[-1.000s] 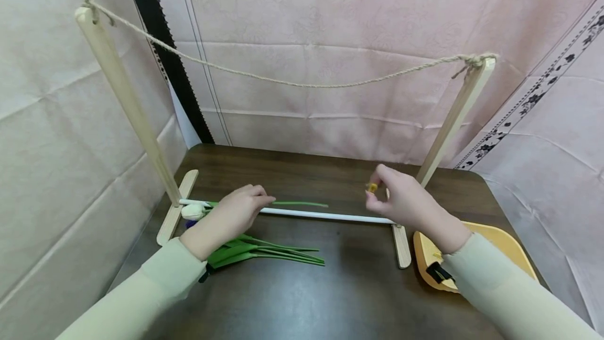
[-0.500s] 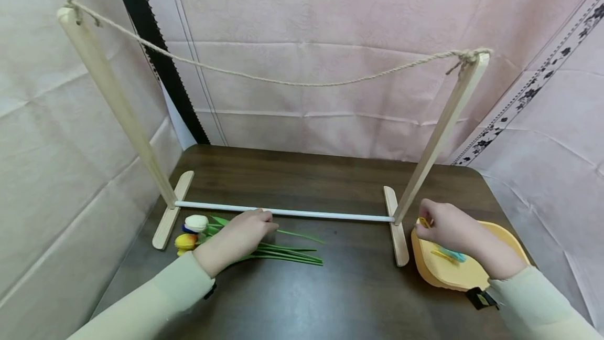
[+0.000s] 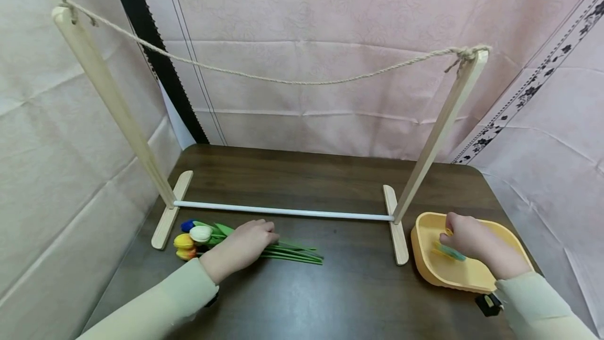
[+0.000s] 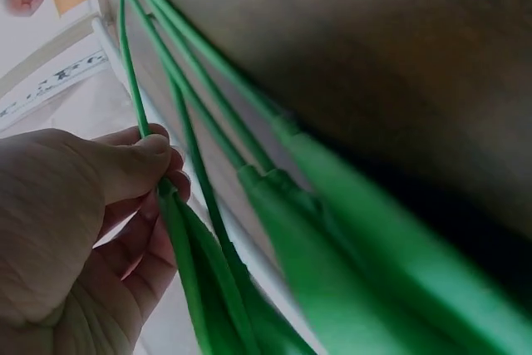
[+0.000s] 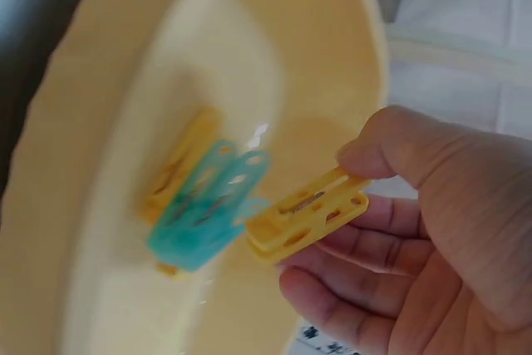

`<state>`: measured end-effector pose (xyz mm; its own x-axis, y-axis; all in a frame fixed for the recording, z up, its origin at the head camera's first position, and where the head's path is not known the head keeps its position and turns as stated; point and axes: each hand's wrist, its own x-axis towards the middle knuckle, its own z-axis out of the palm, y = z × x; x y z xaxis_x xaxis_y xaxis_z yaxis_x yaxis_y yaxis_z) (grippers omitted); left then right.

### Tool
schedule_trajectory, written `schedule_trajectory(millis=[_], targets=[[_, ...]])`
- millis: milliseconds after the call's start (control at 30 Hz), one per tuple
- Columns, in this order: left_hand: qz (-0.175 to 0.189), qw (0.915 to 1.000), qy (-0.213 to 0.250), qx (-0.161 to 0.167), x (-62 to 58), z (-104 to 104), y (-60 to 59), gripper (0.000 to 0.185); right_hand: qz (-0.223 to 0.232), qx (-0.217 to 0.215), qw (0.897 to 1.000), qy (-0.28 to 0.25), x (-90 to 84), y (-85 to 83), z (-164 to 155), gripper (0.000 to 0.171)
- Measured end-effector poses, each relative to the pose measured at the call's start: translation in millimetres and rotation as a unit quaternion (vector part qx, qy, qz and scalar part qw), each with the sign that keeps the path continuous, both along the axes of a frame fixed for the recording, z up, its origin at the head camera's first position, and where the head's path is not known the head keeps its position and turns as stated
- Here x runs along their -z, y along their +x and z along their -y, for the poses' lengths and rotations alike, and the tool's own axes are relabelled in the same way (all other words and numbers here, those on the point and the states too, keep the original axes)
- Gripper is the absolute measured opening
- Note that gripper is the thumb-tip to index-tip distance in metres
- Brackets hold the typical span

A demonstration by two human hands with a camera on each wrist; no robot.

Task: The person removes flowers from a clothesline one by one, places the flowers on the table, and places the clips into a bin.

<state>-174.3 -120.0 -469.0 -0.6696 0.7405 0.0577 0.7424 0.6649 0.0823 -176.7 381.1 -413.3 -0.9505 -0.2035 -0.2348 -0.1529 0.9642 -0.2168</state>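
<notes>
In the head view, my left hand [image 3: 241, 246] is over a bunch of tulips with long green stems. The left wrist view shows its thumb and fingers pinching one tulip stem [image 4: 133, 72], with other stems [image 4: 199, 97] alongside. Flower heads point left: a white tulip [image 3: 201, 233], a blue one [image 3: 187, 225], a yellow one [image 3: 183, 241] and an orange one [image 3: 186, 254]. My right hand [image 3: 472, 237] is at the yellow basin [image 3: 448, 280]. It pinches a yellow clothespin [image 5: 309, 215] by one end, close beside a teal clothespin [image 5: 208, 209] in the basin.
A wooden stand rises behind, with a left post [image 3: 113, 104], a right post [image 3: 439, 135] and a sagging rope [image 3: 292, 83] between their tops. Low across the table [image 3: 330, 287] runs a white rod [image 3: 283, 211]. Another yellow clothespin [image 5: 187, 155] lies beneath the teal one.
My left hand has brought its stem toward me, from behind the white rod to the bunch. My right hand has carried the yellow clothespin rightward and down to the basin.
</notes>
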Motion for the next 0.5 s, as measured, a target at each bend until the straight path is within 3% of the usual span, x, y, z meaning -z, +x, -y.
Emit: schedule_trajectory(millis=[233,500], targets=[[0.011,0.9996,-0.003,-0.024,4.2,2.8,2.7,0.024,-0.035,-0.024,0.999,0.009,21.1,0.3,-11.6,0.027],[-0.005,0.9996,0.005,-0.026,7.0,4.2,4.4,0.022,-0.053,-0.039,0.998,0.019,24.4,-2.2,-12.1,0.019]])
